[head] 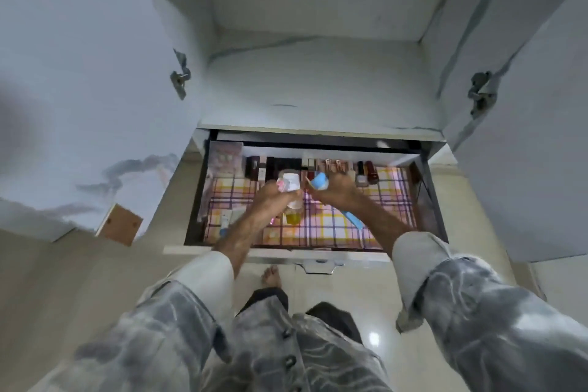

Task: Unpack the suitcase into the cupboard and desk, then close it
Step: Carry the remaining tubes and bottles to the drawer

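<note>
— What did you have over the open drawer [426,194]?
— Your left hand [270,197] gripped a white jar [290,182], its label too blurred to read; your right hand [334,188] pinched a blue tube [319,181], just beside it.
— And below?
— Checked liner [381,216], cosmetics [366,170] along the back.

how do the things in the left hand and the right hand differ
The left hand grips a white container with pink markings, short and squat; the right hand grips a blue tube, plain in colour. The container stands roughly upright, the tube points tilted toward it. Both are held over the open drawer, above its checked liner.
</note>
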